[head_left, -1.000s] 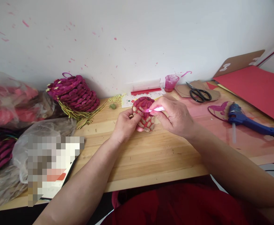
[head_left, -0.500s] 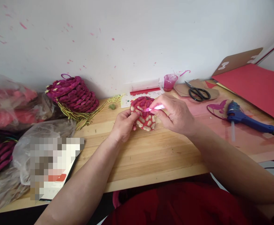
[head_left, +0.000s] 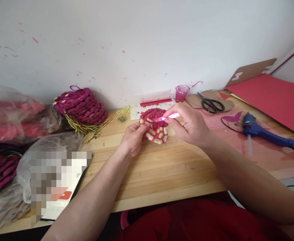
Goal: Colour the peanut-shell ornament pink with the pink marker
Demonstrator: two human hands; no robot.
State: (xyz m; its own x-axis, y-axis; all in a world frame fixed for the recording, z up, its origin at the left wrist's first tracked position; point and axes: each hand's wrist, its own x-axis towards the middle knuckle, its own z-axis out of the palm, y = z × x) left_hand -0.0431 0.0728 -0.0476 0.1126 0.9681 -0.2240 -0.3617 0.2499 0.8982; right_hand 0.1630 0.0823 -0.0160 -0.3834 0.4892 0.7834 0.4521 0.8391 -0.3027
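Note:
My left hand (head_left: 134, 137) pinches the left edge of a small red peanut-shell craft piece (head_left: 158, 135), thumb on top, above the wooden table. Its upper part is coloured magenta, while the shells on its lower part are still pale tan. In my right hand (head_left: 191, 126) is a slim white paintbrush (head_left: 173, 115), gripped like a pen. The brush's magenta-stained tip meets the middle of the piece; bristles are too small to make out.
Behind the piece stands a cup of pink paint (head_left: 182, 93). Scissors (head_left: 212, 104) and a blue glue gun (head_left: 267, 134) lie to the right, near red card (head_left: 270, 98). Magenta peanut bundles (head_left: 86, 107), plastic bags (head_left: 49, 147) and a partly blurred tablet (head_left: 61, 204) occupy the left.
The whole scene sits slightly lower as the head view shifts. Both hands keep their holds, and the brush tip has moved slightly to the right on the piece.

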